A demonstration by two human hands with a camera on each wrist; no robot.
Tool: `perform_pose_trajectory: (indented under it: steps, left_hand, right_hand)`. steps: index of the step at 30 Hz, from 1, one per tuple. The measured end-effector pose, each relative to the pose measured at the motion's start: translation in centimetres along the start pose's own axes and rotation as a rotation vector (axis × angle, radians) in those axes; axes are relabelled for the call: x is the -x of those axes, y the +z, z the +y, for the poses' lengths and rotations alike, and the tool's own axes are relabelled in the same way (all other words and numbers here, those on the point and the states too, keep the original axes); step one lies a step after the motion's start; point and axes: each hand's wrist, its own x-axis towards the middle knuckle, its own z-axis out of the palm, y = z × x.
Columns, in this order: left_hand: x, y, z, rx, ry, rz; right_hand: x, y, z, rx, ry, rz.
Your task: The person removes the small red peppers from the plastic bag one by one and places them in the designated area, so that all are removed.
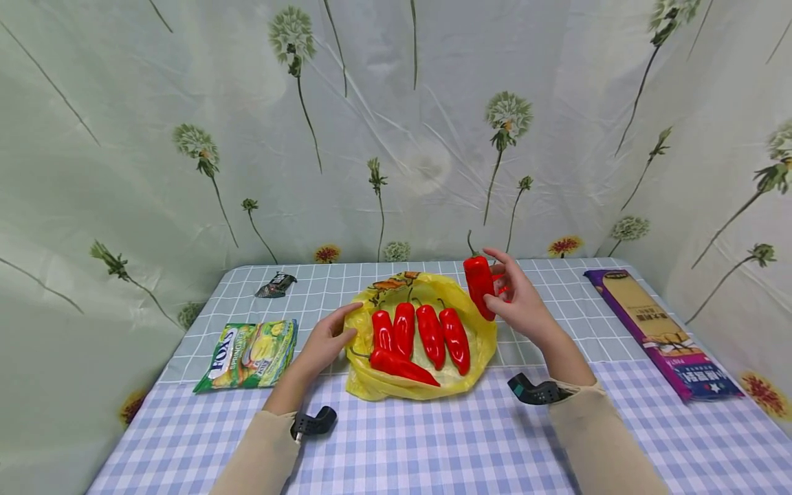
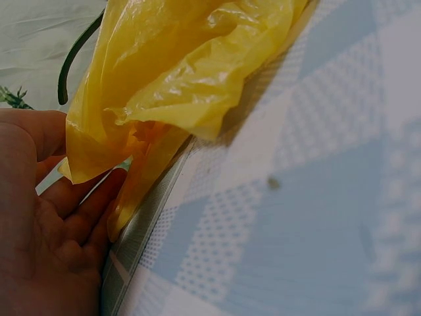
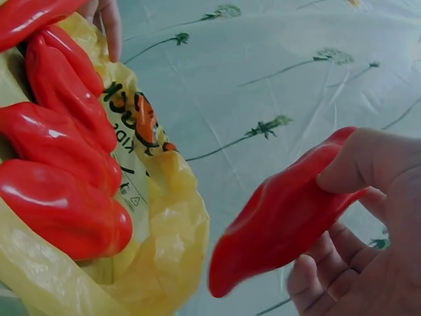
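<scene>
In the head view, a yellow plastic bag [image 1: 479,344] lies spread with its mouth wide, rim rolled out. Several long red peppers [image 1: 431,337] rest inside, one crosswise along the near side. My left hand [image 1: 324,342] grips the bag's left edge; the left wrist view has the crumpled plastic [image 2: 177,72] between thumb and fingers. Above the bag's right rim, my right hand [image 1: 520,295] holds one red pepper [image 1: 478,285], its green stem upward. Seen from the right wrist, thumb and fingers pinch that pepper [image 3: 276,217] beside the rim.
A green FOX'S packet [image 1: 252,354] lies left of the bag, with a small dark wrapper [image 1: 276,284] behind it. Far right is a long purple-and-tan pasta packet [image 1: 658,330]. A checked cloth [image 1: 427,447] covers the table; a dandelion-print curtain [image 1: 396,137] rises behind.
</scene>
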Motion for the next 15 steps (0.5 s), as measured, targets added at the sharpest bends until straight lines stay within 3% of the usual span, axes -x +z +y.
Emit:
perform_pose_trajectory:
  steps: [15]
  left_hand:
    - [-0.1, 0.0, -0.4, -0.007, 0.003, 0.001]
  right_hand:
    - [-0.2, -1.1, 1.4, -0.082, 0.127, 0.113]
